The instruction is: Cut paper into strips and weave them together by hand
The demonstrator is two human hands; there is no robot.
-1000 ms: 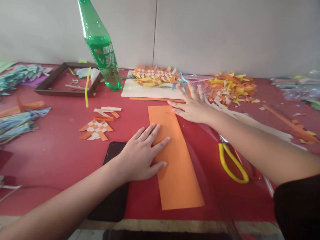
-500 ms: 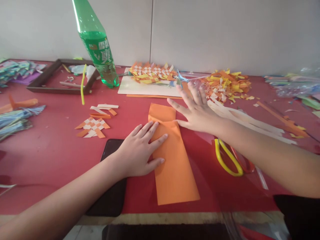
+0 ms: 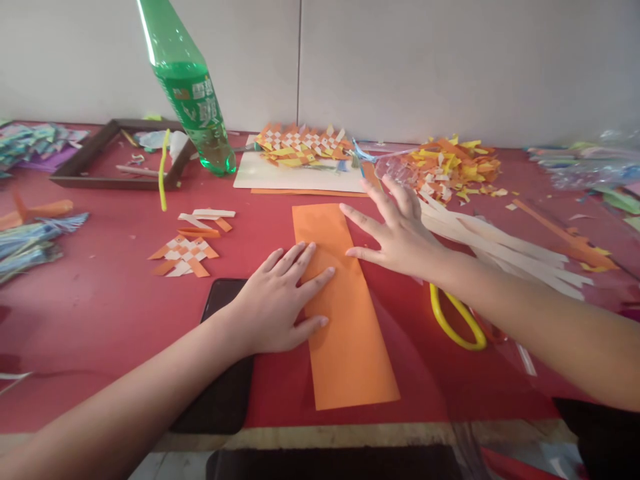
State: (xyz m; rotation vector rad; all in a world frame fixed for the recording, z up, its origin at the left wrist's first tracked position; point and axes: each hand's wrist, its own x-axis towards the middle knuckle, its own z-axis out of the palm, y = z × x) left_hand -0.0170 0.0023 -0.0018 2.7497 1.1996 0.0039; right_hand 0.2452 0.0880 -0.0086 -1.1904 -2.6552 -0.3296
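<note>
A long sheet of orange paper [image 3: 345, 333] lies lengthwise before me on the red table. My left hand [image 3: 283, 300] rests flat on its left side, fingers spread and holding nothing. Over the upper right edge of the sheet is my right hand [image 3: 395, 230], its fingers apart and empty; the thumb tip is at the paper's edge, and I cannot tell whether it touches. Partly under my left forearm sits a black phone [image 3: 227, 393]. Yellow-handled scissors [image 3: 457, 320] lie below my right forearm, their blades not clearly seen.
A green bottle [image 3: 193, 110] leans at the back beside a dark frame [image 3: 115, 181]. Woven orange-and-white paper [image 3: 185, 250] lies left. Behind are a white sheet [image 3: 250, 177] and a pile of orange and yellow scraps [image 3: 450, 167]. White paper strips [image 3: 500, 243] lie right.
The far end of the orange paper, creased and buckled before, now lies flatter. My right hand has shifted slightly right and down; my left hand has stayed in place.
</note>
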